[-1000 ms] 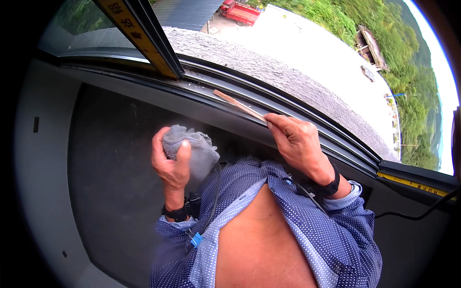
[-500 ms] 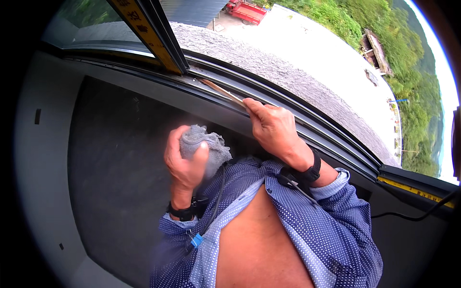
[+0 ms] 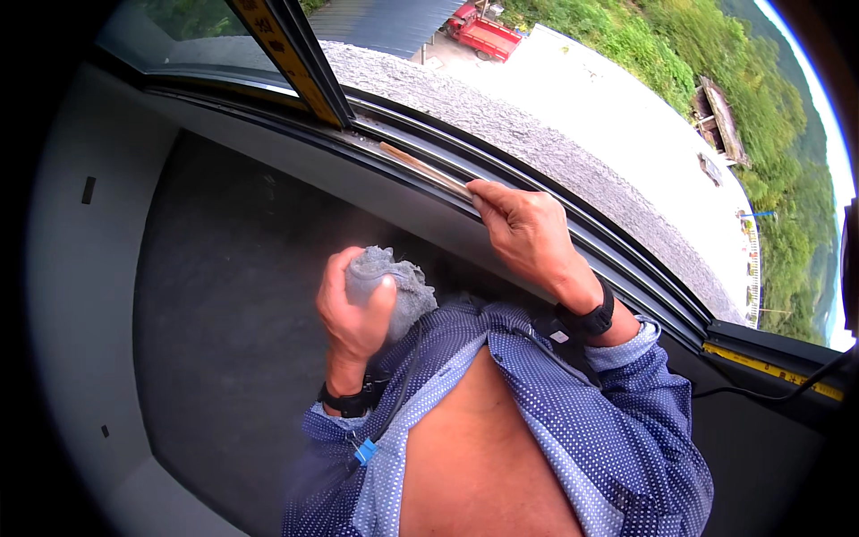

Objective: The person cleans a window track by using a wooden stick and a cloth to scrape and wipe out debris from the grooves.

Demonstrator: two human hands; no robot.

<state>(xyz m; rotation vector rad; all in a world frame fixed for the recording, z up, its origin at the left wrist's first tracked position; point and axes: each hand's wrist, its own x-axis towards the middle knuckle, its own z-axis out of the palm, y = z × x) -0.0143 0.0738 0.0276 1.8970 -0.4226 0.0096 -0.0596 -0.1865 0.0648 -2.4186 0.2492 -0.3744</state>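
My right hand pinches the near end of a thin, flat wooden stick. Its far end lies in the dark metal window track, close to the foot of the upright sash frame. Bits of pale debris show in the track around that end. In my left hand is a bunched grey cloth, gripped between thumb and fingers. That hand is in front of my body, below the sill and apart from the track.
A sliding window sash with yellow tape stands at the upper left. Beyond the track is a rough outer ledge, with a red truck far below. A black cable runs by the right frame. Dark floor lies below left.
My right hand and the stick have shifted slightly right along the track. My left hand still holds the cloth. The whole view has shifted a little.
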